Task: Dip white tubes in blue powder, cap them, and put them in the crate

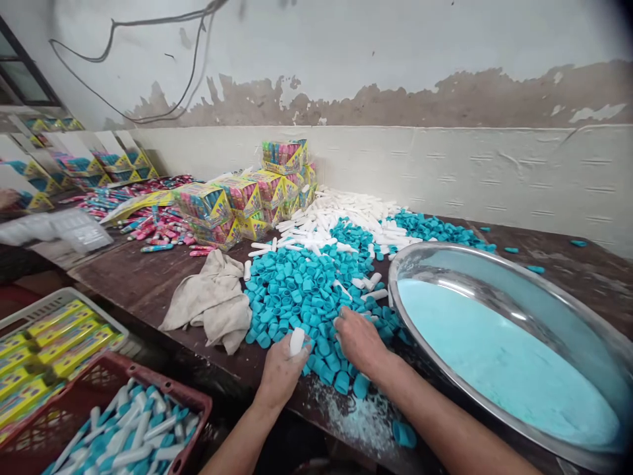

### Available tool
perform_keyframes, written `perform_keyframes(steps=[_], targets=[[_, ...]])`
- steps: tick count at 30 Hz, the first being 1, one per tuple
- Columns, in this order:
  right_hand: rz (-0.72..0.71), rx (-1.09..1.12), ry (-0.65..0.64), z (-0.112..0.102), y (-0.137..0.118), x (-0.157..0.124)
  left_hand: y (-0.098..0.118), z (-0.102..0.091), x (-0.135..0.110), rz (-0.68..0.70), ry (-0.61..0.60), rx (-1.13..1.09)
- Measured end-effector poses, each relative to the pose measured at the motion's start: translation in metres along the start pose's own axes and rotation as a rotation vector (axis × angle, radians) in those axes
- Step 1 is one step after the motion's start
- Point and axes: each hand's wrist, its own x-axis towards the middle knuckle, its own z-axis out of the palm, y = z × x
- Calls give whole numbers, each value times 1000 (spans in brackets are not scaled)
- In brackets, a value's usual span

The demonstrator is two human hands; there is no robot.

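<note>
My left hand (281, 371) is closed round a white plastic tube (297, 340), which stands up out of the fist at the near edge of the dark wooden table (143, 280). My right hand (359, 342) rests, fingers curled down, in a heap of teal plastic caps (306, 290); whether it holds a cap is hidden. Behind the caps lies a pile of white tubes (341, 214). A large steel basin (583, 316) filled with light blue powder (494, 356) stands right of my right hand.
A crumpled beige cloth (212, 300) lies left of the caps. Stacked colourful packs (247, 198) and loose pink and blue sticks (153, 227) sit at the back left. Below the table, a red crate (195, 402) holds capped tubes and a white crate (44, 307) holds yellow boxes.
</note>
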Motion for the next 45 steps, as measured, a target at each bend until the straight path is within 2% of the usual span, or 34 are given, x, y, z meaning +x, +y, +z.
perform_keyframes(steps=[5,7,10,13,17,21,24,26,28,31,35,37,41,45], targets=[[32,239,2,-5,14,-13,6,3,-10,-35,-88,-189],[72,536,7,-8,18,-24,13,5,-13,-32,-150,-283],[265,1058,6,-8,15,-44,22,9,-19,10,-245,-351],[349,1225,26,-4,5,-59,28,13,-25,61,-260,-303],[283,1178,45,0,-3,-67,30,17,-30,92,-171,-196],[160,887,86,-5,-3,-71,35,18,-32,127,-117,-42],[-4,588,136,-11,-5,-74,42,18,-32,185,-179,100],[-105,428,121,-13,-7,-76,45,18,-31,211,-234,134],[-131,344,106,-16,-8,-77,47,17,-31,214,-248,120],[-14,484,127,-22,-5,-78,47,14,-33,203,-261,122],[243,1044,-2,-31,-4,-81,41,14,-37,195,-344,199],[290,1209,-7,-32,-4,-84,37,16,-39,199,-379,243],[268,1171,-6,-24,-3,-88,31,22,-43,267,-403,363],[262,1109,-171,-23,-1,-91,28,23,-44,350,-447,521]])
